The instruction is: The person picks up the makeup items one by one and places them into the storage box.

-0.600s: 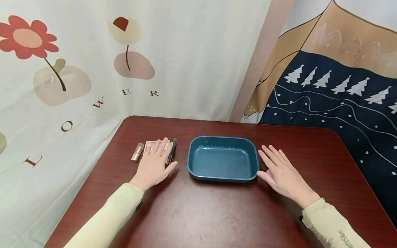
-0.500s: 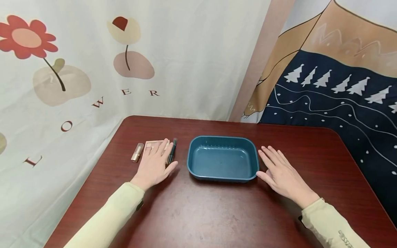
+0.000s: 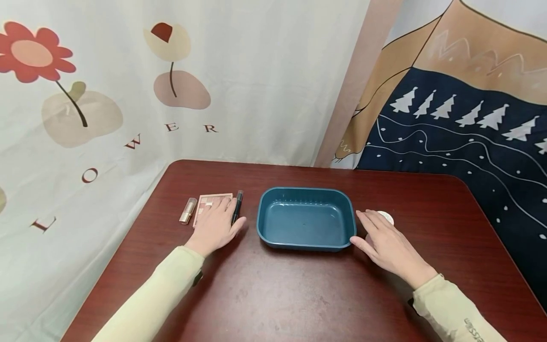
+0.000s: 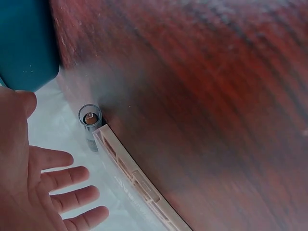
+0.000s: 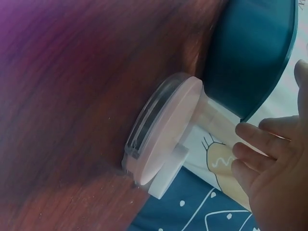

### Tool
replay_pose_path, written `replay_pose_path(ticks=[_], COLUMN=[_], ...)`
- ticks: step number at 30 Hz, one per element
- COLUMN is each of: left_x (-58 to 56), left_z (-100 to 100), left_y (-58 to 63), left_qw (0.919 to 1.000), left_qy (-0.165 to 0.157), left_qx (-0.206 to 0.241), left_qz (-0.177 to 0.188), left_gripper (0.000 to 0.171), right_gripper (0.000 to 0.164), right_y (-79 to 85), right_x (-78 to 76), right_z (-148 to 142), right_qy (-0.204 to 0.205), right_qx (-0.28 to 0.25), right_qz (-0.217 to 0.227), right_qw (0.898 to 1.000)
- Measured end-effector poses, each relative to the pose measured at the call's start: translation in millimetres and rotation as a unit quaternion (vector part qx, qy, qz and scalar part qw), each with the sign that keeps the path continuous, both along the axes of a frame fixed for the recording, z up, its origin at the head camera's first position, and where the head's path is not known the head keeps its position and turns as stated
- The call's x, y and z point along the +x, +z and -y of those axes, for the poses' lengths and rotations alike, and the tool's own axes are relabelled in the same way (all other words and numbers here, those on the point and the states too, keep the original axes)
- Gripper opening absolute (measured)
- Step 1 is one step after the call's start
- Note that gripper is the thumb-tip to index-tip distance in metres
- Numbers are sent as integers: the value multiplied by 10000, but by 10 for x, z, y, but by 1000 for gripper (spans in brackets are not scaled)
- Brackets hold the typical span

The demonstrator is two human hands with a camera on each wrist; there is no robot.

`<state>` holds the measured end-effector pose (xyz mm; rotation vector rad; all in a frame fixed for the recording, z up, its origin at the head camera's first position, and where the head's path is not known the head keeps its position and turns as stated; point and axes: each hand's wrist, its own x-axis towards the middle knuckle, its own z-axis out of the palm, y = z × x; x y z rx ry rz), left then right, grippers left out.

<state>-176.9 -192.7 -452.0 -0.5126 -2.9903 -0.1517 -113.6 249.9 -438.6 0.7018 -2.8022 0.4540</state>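
Observation:
My left hand is held over the near part of a pink makeup palette, its fingers extended and holding nothing. In the left wrist view the palette lies below the fingertips, apart from them. A dark makeup pencil with a clear cap lies along the palette's right side, and a gold lipstick with a clear cap lies to its left. My right hand hovers right of the blue bin, fingers loosely extended. Under it, the right wrist view shows a round pink compact and a small white piece against it.
The bin's near right corner is close to my right thumb. All of this lies on a dark red wooden table. Behind the table hang a white flower-print curtain and a navy tree-print cloth.
My left hand has drawn back slightly and now uncovers more of the palette. The right hand has also shifted back a little, and a white round edge shows behind its fingers.

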Motion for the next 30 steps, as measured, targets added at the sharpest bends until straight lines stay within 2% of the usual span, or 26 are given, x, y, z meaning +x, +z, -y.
replay_pose_path(ticks=[9, 14, 22, 30], left_x=[-86, -112, -175, -277], left_z=[-23, -52, -99, -149], left_y=[-22, -25, -57, -77], left_qw=[9999, 10000, 9986, 9988], left_qy=[75, 30, -90, -51], left_qx=[-70, -66, -145, -65], left_qz=[77, -42, -495, -486], left_gripper=[67, 61, 44, 40], right_gripper=[52, 46, 34, 22], right_y=[-21, -23, -18, -15], right_x=[-7, -21, -38, -52], right_z=[32, 44, 88, 169], right_qy=[-49, -161, -188, -372], right_qx=[-221, -209, -249, -348], right_qz=[-80, -82, -171, -223], right_qw=[9997, 9996, 9994, 9985])
